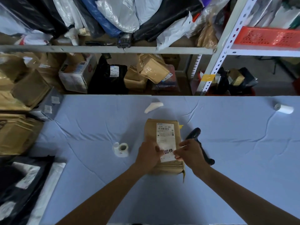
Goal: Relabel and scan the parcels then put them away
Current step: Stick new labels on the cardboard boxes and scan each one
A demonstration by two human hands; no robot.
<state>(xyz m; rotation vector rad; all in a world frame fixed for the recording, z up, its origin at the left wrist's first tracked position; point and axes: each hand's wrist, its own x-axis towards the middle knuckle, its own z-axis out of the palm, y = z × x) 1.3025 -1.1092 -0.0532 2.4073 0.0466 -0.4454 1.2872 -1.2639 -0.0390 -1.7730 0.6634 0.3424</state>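
1. Brown paper-wrapped parcel (164, 166): one.
2. White sticker with bold black characters (168, 151): one.
3. Black handheld scanner (194, 134): one, three o'clock of parcel.
4. White label rolls: two, with one roll (121, 149) at nine o'clock and one roll (284, 108) at two o'clock.
5. Red plastic basket (267, 36): one.

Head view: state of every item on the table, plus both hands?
parcel: flat on table, label side up.
new label: on parcel's near half, pinched at both edges.
left hand: pinches new label's left edge.
right hand: pinches new label's right edge.
scanner: lying right of parcel, unheld.
label roll: left of parcel, untouched.
spare roll: on its side, far right.
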